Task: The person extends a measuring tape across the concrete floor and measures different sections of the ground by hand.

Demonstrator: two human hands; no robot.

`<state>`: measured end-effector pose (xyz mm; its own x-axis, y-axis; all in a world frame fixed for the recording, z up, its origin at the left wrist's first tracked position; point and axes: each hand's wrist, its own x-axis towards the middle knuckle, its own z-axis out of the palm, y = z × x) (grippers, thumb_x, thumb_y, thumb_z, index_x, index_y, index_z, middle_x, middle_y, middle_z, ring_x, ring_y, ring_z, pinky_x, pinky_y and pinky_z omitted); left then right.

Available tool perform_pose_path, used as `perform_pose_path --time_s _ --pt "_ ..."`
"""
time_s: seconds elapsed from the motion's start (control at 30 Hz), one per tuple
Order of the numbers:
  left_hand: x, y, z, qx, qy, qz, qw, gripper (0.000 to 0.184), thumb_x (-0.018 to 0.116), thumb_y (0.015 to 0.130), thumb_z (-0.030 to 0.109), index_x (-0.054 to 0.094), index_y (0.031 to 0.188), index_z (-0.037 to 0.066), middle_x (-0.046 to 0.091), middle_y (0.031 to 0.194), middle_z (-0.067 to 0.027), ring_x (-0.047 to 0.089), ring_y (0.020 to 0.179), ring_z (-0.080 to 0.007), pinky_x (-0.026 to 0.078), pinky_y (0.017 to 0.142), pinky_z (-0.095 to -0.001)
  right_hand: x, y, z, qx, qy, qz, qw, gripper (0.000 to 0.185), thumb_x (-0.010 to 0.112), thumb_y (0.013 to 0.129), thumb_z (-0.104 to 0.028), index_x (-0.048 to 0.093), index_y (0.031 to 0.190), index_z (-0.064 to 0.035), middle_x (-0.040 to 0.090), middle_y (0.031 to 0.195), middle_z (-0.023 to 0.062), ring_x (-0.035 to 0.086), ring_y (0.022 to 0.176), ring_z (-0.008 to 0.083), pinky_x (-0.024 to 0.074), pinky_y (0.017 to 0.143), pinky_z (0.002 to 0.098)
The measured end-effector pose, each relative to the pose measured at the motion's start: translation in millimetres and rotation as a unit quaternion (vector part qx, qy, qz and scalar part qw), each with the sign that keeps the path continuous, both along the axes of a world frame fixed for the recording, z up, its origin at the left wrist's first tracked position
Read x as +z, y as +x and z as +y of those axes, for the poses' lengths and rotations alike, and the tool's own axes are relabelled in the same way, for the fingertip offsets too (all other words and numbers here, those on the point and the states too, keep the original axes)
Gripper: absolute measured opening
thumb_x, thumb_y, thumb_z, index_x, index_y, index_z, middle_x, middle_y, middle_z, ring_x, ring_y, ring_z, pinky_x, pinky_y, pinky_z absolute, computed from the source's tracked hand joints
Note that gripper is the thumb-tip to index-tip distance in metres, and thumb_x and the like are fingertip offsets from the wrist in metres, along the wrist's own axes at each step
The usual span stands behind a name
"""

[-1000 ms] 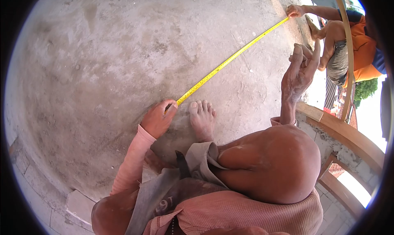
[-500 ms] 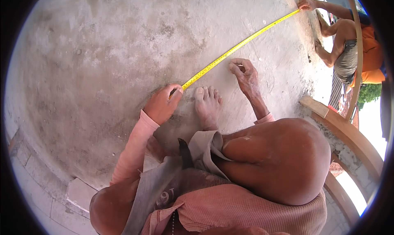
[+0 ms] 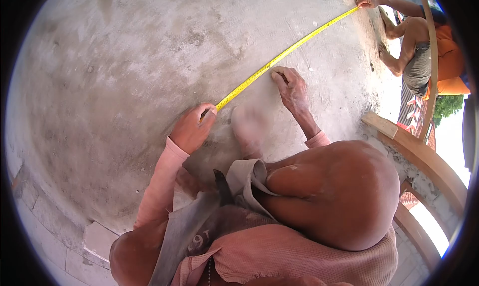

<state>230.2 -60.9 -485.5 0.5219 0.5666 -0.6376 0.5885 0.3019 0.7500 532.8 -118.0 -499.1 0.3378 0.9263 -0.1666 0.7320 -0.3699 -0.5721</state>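
A yellow tape measure (image 3: 287,51) is stretched diagonally over the rough concrete floor. My left hand (image 3: 193,128) is closed around its near end; the fingers hide most of what lies inside the grip. Just below the middle of the tape, my right hand (image 3: 294,90) is curled with thumb and fingertips together beside the blade. Whatever sits between those fingertips, if anything, is too small to make out. At the far end, another person's hand (image 3: 367,0) pinches the tape. My bare foot (image 3: 249,124), blurred, stands between my hands.
The crouching person (image 3: 416,41) is at the upper right, behind a thin curved strip (image 3: 433,61). A curved wooden frame (image 3: 419,146) runs along the right side. A pale tile-like slab (image 3: 100,238) lies at the lower left, and my bent knee (image 3: 344,191) fills the lower middle.
My right hand has moved slightly left and up, closer to the tape. My left hand still grips the near end, and the view has shifted a little.
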Motion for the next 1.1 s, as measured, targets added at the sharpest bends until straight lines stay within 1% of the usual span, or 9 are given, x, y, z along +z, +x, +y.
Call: perform_pose_path --time_s 0.17,0.57,0.7,0.73,0.77,0.83,0.9,1.0,1.1 --pt "-0.5 -0.7 0.9 -0.002 -0.004 0.0 1.0 0.038 0.053 0.097 0.033 0.062 0.115 0.001 0.066 0.105 -0.0233 0.062 0.099 -0.0391 0.048 0.087 -0.0421 -3.0 -5.0 1.6 0.038 0.004 -0.017 0.999 0.02 0.06 0.093 -0.019 0.065 0.105 -0.0042 0.065 0.099 0.0154 0.061 0.097 0.0336 0.0497 0.084 0.0431" --pt "-1.2 -0.8 -0.3 -0.006 0.004 -0.003 1.0 0.038 0.052 0.098 0.034 0.062 0.116 0.002 0.066 0.108 -0.0218 0.062 0.102 -0.0389 0.047 0.089 -0.0421 -2.9 -4.5 6.5 0.041 0.019 -0.019 0.999 0.017 0.059 0.093 -0.016 0.065 0.104 -0.0033 0.065 0.097 0.0145 0.06 0.095 0.0339 0.049 0.084 0.0437" --pt "-1.4 -1.3 0.1 -0.01 0.006 0.004 1.0 0.041 0.051 0.098 0.036 0.062 0.117 0.002 0.066 0.108 -0.022 0.062 0.102 -0.0384 0.047 0.09 -0.0418 -2.6 -5.6 9.0 0.046 0.025 -0.017 0.998 0.015 0.062 0.092 -0.013 0.064 0.103 -0.0025 0.064 0.094 0.0146 0.06 0.093 0.0326 0.0494 0.083 0.0421" --pt "-2.7 -1.7 0.4 -0.016 0.011 0.004 1.0 0.041 0.051 0.098 0.036 0.062 0.117 0.002 0.066 0.108 -0.0221 0.062 0.102 -0.0384 0.047 0.09 -0.0418 -8.3 -2.1 7.8 0.077 0.057 -0.057 0.994 0.014 0.063 0.092 -0.012 0.065 0.103 -0.0033 0.064 0.09 0.0119 0.062 0.077 0.0247 0.0503 0.071 0.0375" --pt "-4.6 -2.3 -0.2 -0.023 0.016 0.003 1.0 0.041 0.051 0.098 0.036 0.062 0.117 0.001 0.066 0.108 -0.0222 0.062 0.102 -0.0384 0.047 0.09 -0.0419 -10.0 -0.4 7.1 0.092 0.063 -0.07 0.991 0.013 0.063 0.093 -0.012 0.065 0.102 -0.0032 0.063 0.09 0.0122 0.062 0.078 0.0256 0.05 0.071 0.0379" --pt "-13.5 -5.8 -4.1 -0.053 0.087 -0.014 0.995 0.037 0.05 0.099 0.033 0.06 0.117 0.002 0.065 0.104 -0.0196 0.062 0.089 -0.0341 0.049 0.082 -0.04 -8.8 -0.6 7.9 0.122 0.076 -0.096 0.985 0.012 0.062 0.093 -0.011 0.063 0.102 -0.0029 0.062 0.09 0.0128 0.061 0.079 0.0274 0.0496 0.071 0.0387" --pt "-27.8 -11.0 -10.9 -0.098 0.215 -0.044 0.971 0.031 0.047 0.101 0.027 0.057 0.118 0.004 0.062 0.096 -0.014 0.062 0.062 -0.0254 0.053 0.065 -0.0361 -5.8 -2.2 7.5 0.111 0.066 -0.083 0.988 0.011 0.061 0.093 -0.011 0.062 0.101 -0.0027 0.061 0.09 0.0133 0.06 0.08 0.0295 0.0491 0.072 0.0396" --pt "-32.0 -10.6 -12.7 -0.089 0.237 -0.057 0.966 0.03 0.046 0.101 0.026 0.057 0.119 0.005 0.061 0.101 -0.0133 0.061 0.058 -0.0258 0.053 0.065 -0.0358 -0.9 -6.1 4.8 0.089 0.041 -0.052 0.994 0.011 0.06 0.094 -0.011 0.062 0.101 -0.0027 0.06 0.091 0.0138 0.06 0.082 0.0314 0.0488 0.072 0.0405" --pt "-12.4 -5.7 -2.6 -0.037 0.047 -0.018 0.998 0.041 0.051 0.098 0.035 0.061 0.116 0.001 0.066 0.108 -0.0228 0.062 0.103 -0.0392 0.047 0.09 -0.0425 0.9 -9.7 1.8 0.089 0.012 -0.035 0.995 0.012 0.059 0.094 -0.011 0.059 0.102 -0.0025 0.058 0.093 0.0151 0.057 0.088 0.034 0.0474 0.077 0.0445"
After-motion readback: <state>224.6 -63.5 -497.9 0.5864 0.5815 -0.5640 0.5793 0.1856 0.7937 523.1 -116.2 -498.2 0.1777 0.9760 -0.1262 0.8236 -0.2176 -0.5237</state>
